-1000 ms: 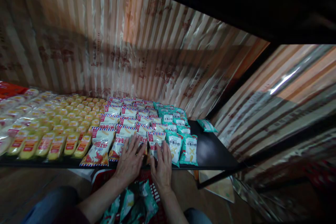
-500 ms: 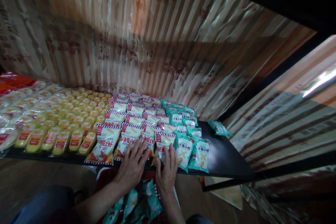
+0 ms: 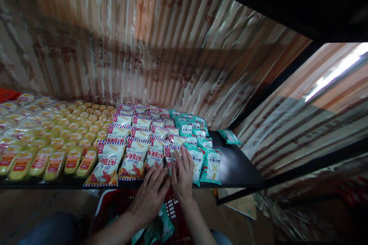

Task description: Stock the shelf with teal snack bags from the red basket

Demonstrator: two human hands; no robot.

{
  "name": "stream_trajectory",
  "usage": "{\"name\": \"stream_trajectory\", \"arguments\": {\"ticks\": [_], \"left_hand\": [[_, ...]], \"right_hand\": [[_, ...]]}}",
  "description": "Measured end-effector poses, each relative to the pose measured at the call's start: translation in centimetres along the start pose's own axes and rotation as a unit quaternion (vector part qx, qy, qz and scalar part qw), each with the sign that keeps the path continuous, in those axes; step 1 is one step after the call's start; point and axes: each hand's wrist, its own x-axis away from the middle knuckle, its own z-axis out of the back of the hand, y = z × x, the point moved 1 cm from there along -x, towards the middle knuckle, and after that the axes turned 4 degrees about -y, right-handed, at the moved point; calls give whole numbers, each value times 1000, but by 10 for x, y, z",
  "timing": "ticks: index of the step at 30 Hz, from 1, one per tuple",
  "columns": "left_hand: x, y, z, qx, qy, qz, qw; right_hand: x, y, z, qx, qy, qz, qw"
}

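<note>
Rows of white snack bags [image 3: 107,160] with red lettering and striped edges lie on a black shelf [image 3: 238,168]. My left hand [image 3: 152,191] rests with fingers stretched out at the lower edge of the front row, by the third bag [image 3: 155,153]. Over the rightmost white bag [image 3: 170,153] lies my right hand [image 3: 183,174], fingers extended and covering much of it. Just right of that hand are the green snack bags [image 3: 212,164], stacked in two columns. Neither hand is wrapped around a bag.
Below the shelf edge stands a red basket [image 3: 99,214] holding several green bags [image 3: 166,224]. Yellow packaged cakes [image 3: 54,164] fill the shelf's left part. One loose green bag [image 3: 229,137] lies at the back right. Striped sheeting [image 3: 129,46] hangs behind; a black post [image 3: 273,80] stands right.
The view has shifted slightly, so the shelf appears further left. My left hand has moved down off the bag faces toward the shelf's front edge; my right hand still lies on the rightmost white bag.
</note>
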Motion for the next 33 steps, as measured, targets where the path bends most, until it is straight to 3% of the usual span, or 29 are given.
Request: {"name": "stream_trajectory", "arguments": {"ticks": [8, 20, 25, 33], "left_hand": [[-4, 19, -20, 41, 22, -52, 998], [4, 5, -25, 8, -117, -57, 991], [1, 0, -24, 30, -125, -76, 989], [-3, -4, -22, 49, -119, -80, 988]], "right_hand": [[-26, 16, 4, -34, -19, 3, 999], [-85, -12, -16, -35, -152, 15, 988], [-94, -21, -28, -4, -203, 15, 979], [-97, -25, -36, 21, -213, 27, 976]]}}
